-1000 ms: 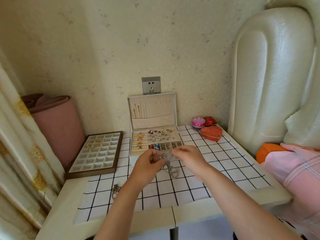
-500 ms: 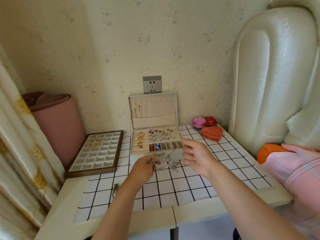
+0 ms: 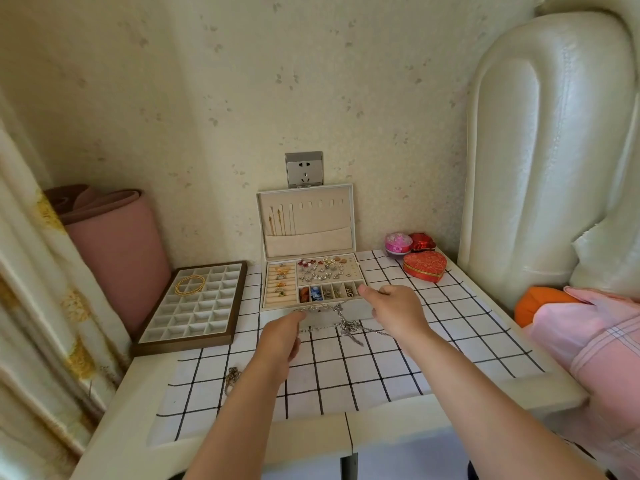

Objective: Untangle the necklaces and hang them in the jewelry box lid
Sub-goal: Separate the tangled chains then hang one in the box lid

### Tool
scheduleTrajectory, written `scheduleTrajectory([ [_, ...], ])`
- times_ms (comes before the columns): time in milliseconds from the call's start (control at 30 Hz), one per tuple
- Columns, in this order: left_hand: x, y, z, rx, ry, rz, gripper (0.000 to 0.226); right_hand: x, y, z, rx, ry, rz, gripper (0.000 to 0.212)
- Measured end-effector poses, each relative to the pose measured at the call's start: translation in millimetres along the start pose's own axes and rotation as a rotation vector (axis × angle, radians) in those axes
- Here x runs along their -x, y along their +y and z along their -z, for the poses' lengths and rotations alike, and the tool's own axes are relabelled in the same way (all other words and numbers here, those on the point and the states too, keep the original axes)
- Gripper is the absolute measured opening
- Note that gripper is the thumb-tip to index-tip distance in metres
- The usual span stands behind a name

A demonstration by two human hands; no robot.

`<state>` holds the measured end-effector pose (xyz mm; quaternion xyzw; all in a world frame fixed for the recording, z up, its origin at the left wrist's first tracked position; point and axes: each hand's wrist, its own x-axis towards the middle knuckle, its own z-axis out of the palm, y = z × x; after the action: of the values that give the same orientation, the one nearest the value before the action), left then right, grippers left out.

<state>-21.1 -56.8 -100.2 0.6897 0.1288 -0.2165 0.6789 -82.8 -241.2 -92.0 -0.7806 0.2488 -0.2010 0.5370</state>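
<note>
— Report position of the tangled silver chain necklaces [image 3: 349, 328].
— Seen slung between both hands, just in front of the open white jewellery box [image 3: 322, 320], low over the white cloth with black grid lines [image 3: 346, 379] on the pale worktop [image 3: 128, 427]. Cannot tell whether touching the cloth.
— Give state of the left hand [image 3: 280, 337].
— Closed in a pinch grip, thumb against fingers, on one strand running across to the knot.
— And of the right hand [image 3: 396, 311].
— Held over the box's front edge, fingers loosely bent, index reaching leftwards. Noted another strand passing under the palm. Cannot tell whether gripped, contact being hidden.
— Describe the upright cream-lined lid [image 3: 306, 220].
— Propped against the wall beneath a grey socket [image 3: 304, 169]. Carrying thin gold chains [image 3: 277, 221] on its leftmost hooks, ends tucked into the pocket below.
— List the remainder.
— To the left, a brown-framed tray with white compartments [image 3: 194, 303], holding a coiled gold chain [image 3: 189, 285]. At back right, close together, a red heart-shaped tin [image 3: 424, 270], a pink round pot [image 3: 398, 243] and a small red box [image 3: 421, 241]. Beside the left forearm, a small loose chain [image 3: 232, 375] lying on the cloth.
</note>
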Motion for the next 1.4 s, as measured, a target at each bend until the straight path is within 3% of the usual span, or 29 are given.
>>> scheduleTrajectory([
  [67, 3.6, 1.9, 0.4, 0.213, -0.086, -0.002, 0.006, 0.8, -1.0, 0.0, -0.029, -0.030, -0.042, 0.050],
  [167, 12.1, 7.6, 0.7, 0.521, -0.331, 0.008, 0.006, -2.8, 0.8, 1.8, -0.079, -0.045, -0.116, 0.041],
  [267, 11.0, 9.3, -1.5, 0.612, -0.373, 0.043, 0.014, -7.0, 3.4, 4.1, -0.227, -0.088, -0.240, 0.032],
  [367, 3.9, 4.5, -3.9, 0.404, -0.265, 0.047, 0.012, -9.4, 5.2, 0.7, -0.259, -0.046, -0.215, 0.040],
  [533, -5.0, -7.0, -10.0, 0.075, -0.058, -0.048, 0.006, -4.6, 4.9, -13.8, -0.018, 0.097, -0.003, 0.053],
  [633, -11.6, -12.5, -4.0, -0.104, 0.036, -0.148, 0.010, -1.4, 8.7, -19.4, 0.035, 0.035, 0.012, 0.052],
  [767, -20.9, -15.0, 8.9, -0.541, 0.114, -0.335, 0.017, -3.0, 15.1, -20.5, 0.111, -0.132, -0.073, 0.038],
  [933, -20.2, -17.0, 14.7, -0.981, 0.184, -0.390, 0.008, -3.9, 18.2, -16.0, 0.267, -0.232, -0.135, 0.029],
  [1033, -12.7, -16.2, 13.9, -1.232, 0.250, -0.421, 0.036, -2.8, 18.1, -13.1, 0.349, -0.234, -0.107, 0.028],
  [1100, -6.3, -14.0, 9.5, -1.267, 0.285, -0.519, 0.039, -1.1, 18.7, -12.3, 0.363, -0.258, -0.075, 0.029],
  [1200, 2.3, -18.0, -3.2, -1.168, 0.079, -0.732, 0.019, 0.2, 18.0, -14.3, 0.337, -0.274, -0.040, 0.031],
  [1267, 6.8, -24.4, -10.2, -1.181, -0.117, -0.751, 0.020, 0.5, 14.9, -15.8, 0.279, -0.270, -0.029, 0.031],
  [1400, 3.2, -30.0, -12.4, -1.210, -0.132, -0.765, 0.014, 1.4, 10.4, -15.4, 0.109, -0.275, -0.046, 0.026],
])
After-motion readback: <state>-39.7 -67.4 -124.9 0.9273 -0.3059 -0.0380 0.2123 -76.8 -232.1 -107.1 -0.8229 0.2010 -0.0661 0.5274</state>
